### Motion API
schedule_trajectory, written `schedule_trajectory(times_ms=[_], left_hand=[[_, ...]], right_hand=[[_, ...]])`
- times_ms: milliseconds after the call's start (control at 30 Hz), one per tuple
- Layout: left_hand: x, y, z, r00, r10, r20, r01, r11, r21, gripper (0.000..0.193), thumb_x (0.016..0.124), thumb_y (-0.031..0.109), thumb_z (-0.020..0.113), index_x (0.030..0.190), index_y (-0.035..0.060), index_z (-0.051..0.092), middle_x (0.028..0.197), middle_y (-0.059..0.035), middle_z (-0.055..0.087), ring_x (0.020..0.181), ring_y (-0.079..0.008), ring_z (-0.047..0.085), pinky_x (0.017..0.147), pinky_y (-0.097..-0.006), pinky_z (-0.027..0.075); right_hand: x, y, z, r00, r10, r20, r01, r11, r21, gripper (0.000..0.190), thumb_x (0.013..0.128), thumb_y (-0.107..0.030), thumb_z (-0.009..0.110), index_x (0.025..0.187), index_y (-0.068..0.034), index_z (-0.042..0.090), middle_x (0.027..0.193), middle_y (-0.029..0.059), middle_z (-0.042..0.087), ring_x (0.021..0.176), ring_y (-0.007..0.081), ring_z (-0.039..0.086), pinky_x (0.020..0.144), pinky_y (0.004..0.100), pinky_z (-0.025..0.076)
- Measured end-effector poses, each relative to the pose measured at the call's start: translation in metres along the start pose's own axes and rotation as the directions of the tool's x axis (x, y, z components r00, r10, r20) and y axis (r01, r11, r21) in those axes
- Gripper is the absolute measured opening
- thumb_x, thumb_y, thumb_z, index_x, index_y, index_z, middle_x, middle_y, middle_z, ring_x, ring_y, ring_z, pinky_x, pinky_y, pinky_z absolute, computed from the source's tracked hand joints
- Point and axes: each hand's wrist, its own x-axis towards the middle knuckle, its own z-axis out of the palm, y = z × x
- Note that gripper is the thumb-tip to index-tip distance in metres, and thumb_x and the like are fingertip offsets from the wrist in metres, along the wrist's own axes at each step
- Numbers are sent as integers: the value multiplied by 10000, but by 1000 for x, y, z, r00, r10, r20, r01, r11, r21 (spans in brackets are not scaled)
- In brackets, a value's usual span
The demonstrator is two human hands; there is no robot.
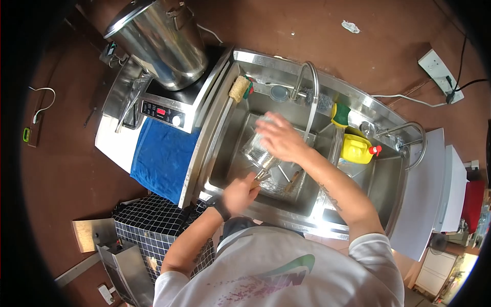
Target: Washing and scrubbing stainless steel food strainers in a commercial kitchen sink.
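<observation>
Over the larger basin of a stainless-steel sink, my left hand grips the handle of a metal mesh strainer. My right hand is blurred and lies over the strainer's upper part, fingers spread; whether it touches the mesh cannot be told. Water runs from the gooseneck faucet just beyond my right hand. Below the strainer, a utensil with a brownish handle lies in shallow water on the basin floor.
A loofah, a round grey lid and a green-yellow sponge sit along the sink's back. A yellow jug stands at the right basin. Left are an induction cooker with a tall steel pot and a blue towel.
</observation>
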Motion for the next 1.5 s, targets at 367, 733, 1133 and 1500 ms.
schedule_trajectory(times_ms=[367,733,1133,1500], left_hand=[[11,-8,7,995,3,97,-43,910,413,226,929,190,522,1096,38,518,646,-203,636,629,-408,643,595,-509,526],[10,-15,-3,944,277,-182,-245,953,178,197,896,121,599,1027,45,474,668,-155,612,533,-341,620,507,-456,498],[22,49,-27,869,-376,321,429,253,-867,156,928,96,577,979,142,437,613,50,372,415,-59,329,358,-239,248],[32,37,-27,897,-329,296,289,-72,-955,67,969,152,558,1010,163,506,636,69,386,409,-27,280,342,-201,195]], right_hand=[[10,-15,33,960,-279,31,274,956,107,233,921,-279,520,951,-102,670,1002,85,652,952,310,608,883,464,461],[-7,-11,12,995,-96,40,98,994,-43,386,948,-201,519,1317,-90,552,1450,128,434,1392,367,319,1147,484,295],[-9,-3,29,806,569,-162,-277,604,748,521,1034,-227,383,1510,-51,264,1581,212,208,1475,326,197,1187,380,197],[-30,-16,7,994,35,-102,-22,991,132,577,895,-161,605,1434,-68,420,1548,130,307,1420,393,283,1124,476,345]])
